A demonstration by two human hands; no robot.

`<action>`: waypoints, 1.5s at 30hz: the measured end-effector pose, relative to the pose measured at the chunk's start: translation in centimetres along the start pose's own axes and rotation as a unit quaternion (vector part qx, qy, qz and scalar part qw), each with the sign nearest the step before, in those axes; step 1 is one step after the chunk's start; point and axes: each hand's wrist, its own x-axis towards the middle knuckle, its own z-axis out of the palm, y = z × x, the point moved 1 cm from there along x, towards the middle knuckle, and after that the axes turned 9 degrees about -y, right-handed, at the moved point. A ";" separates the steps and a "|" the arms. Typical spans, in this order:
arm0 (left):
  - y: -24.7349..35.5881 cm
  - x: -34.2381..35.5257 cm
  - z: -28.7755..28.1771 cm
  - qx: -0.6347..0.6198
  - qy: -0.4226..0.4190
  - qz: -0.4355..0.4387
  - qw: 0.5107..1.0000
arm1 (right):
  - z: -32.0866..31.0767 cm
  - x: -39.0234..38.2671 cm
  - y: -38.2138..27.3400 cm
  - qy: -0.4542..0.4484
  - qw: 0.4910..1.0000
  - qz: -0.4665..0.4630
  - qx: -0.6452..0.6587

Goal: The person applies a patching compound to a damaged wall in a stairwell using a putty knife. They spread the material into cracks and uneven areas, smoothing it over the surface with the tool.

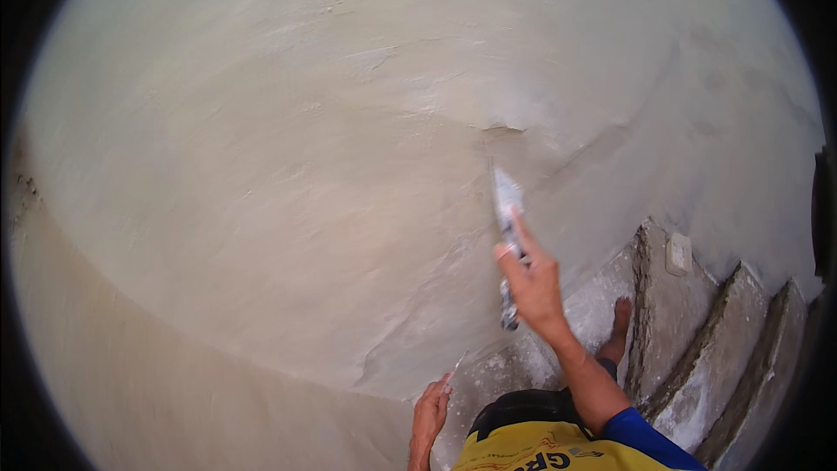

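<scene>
My right hand is closed around a plaster-smeared trowel with a pale blade and a dark, spattered lower end. Its blade points up and lies at or very near the plastered wall, just below a small raised ridge in the coat. Lower down, close to the wall's foot, my left hand grips a thin pale blade-like piece, seen nearly edge-on. What kind of tool that is cannot be made out.
Rough concrete steps rise at the right, with a small whitish box on one of them. My bare foot stands on the spattered floor beside the steps. An adjoining wall surface curves along the lower left.
</scene>
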 end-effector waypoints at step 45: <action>2.0 7.9 12.4 -0.028 -0.311 -0.097 0.945 | -16.8 -28.5 31.2 0.251 0.700 0.426 0.516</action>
